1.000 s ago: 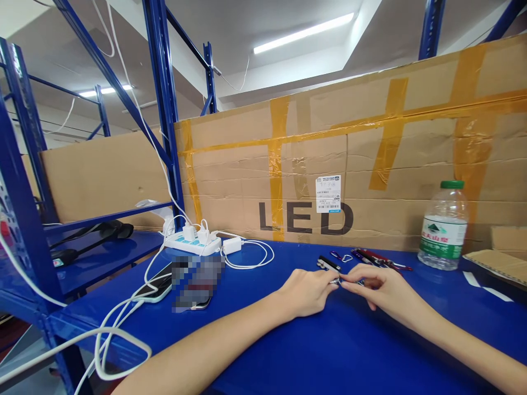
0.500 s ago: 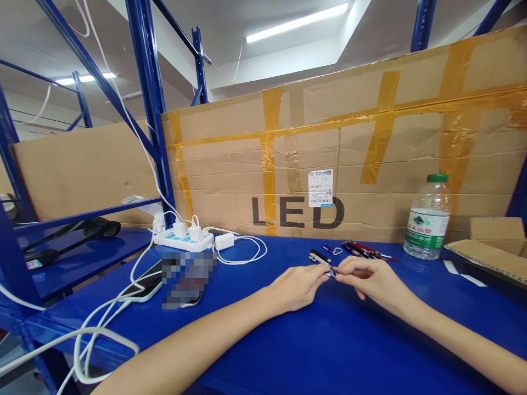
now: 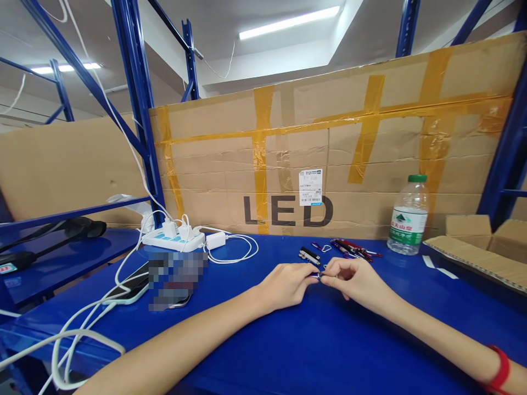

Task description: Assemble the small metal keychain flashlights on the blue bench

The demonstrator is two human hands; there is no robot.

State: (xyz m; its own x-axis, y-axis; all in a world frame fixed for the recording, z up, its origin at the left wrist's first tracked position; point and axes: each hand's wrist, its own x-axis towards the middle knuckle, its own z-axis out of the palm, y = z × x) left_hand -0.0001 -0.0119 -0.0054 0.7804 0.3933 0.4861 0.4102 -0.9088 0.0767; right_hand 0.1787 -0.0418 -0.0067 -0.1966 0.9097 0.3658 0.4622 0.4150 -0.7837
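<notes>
My left hand [image 3: 288, 285] and right hand [image 3: 354, 280] pinch narrow fingers on a small dark part [image 3: 319, 276] just above the blue surface [image 3: 313, 340]; a slack grip could drop it among the loose keychain pieces [image 3: 353, 248].

A tiny dark item [image 3: 317, 276] with a faint silvery glint is pinched between the fingertips of the left hand [image 3: 288, 285] and the right hand [image 3: 349, 278], where the two meet. The fingers hide most of it, and its shape is unclear. It sits low, close to the blue surface [image 3: 329, 351].
</notes>
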